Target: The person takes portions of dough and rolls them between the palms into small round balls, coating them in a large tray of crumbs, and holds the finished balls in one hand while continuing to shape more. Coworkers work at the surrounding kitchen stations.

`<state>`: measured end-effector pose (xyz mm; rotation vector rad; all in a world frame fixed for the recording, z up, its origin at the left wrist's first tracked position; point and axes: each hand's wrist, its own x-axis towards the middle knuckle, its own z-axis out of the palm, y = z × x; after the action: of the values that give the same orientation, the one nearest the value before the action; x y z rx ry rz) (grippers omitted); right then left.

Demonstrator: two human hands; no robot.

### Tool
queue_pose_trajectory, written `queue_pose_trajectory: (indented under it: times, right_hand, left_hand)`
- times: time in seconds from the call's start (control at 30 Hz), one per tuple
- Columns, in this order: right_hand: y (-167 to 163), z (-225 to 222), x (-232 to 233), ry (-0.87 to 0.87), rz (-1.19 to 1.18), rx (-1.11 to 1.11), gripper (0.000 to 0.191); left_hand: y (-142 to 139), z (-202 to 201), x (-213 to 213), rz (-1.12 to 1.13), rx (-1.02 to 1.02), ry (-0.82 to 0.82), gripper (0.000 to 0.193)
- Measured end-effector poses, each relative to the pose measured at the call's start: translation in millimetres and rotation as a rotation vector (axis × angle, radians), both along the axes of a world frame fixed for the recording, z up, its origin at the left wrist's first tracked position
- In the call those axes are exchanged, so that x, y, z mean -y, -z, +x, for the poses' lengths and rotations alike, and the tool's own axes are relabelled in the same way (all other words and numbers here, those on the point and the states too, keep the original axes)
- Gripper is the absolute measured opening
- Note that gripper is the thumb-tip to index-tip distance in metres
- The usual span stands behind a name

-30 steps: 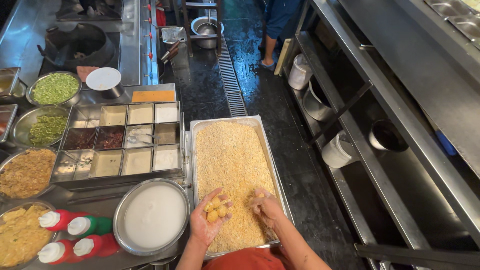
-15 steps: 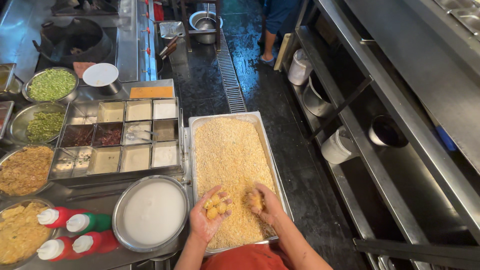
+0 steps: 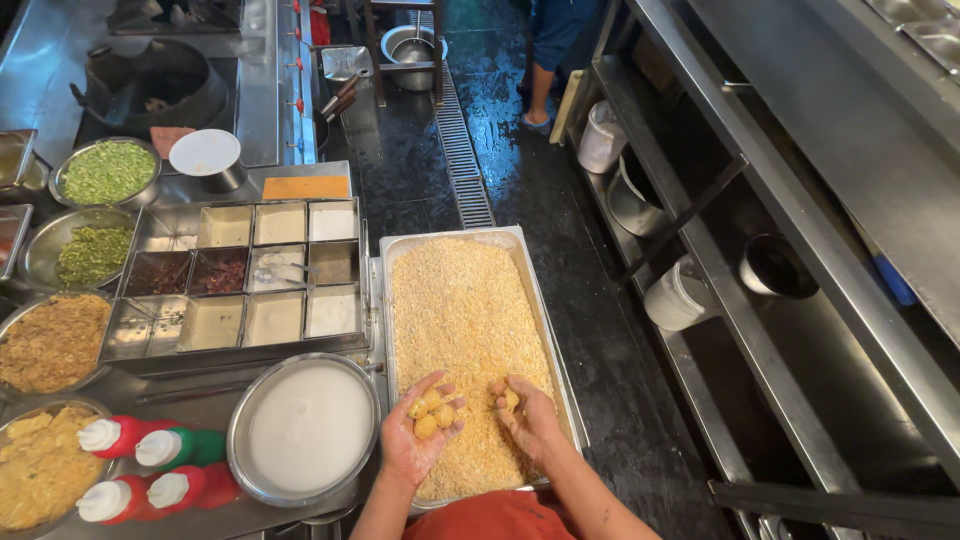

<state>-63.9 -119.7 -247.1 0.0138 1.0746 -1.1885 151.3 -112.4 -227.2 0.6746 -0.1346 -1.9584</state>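
Observation:
A long steel tray full of pale breadcrumbs lies in front of me. My left hand is cupped palm-up over its near end and holds several small crumb-coated balls. My right hand rests beside it on the crumbs, fingers curled around another coated piece. The two hands are close together, nearly touching.
Left of the tray stand a round steel bowl of white liquid, a divided condiment box, red and green squeeze bottles, and bowls of chopped greens and fried food. A person stands far down the wet aisle. Steel shelving runs along the right.
My right hand has shifted slightly toward the left hand over the crumbs. The left hand still cups the coated balls.

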Motion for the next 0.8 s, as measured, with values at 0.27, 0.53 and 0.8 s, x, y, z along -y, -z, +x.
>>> queue_pose_trajectory:
  times: [0.27, 0.53, 0.8]
  right_hand:
    - [-13, -2, -4, 0.064, 0.096, 0.263, 0.017]
    - [-7, 2, 0, -0.037, 0.118, -0.103, 0.044]
    - [-7, 3, 6, 0.134, 0.199, 0.234, 0.026]
  left_hand:
    - [14, 3, 0, -0.036, -0.026, -0.004, 0.057]
    - [12, 2, -1, -0.026, -0.01, 0.005, 0.055]
    - [8, -1, 4, -0.014, -0.018, -0.004, 0.056]
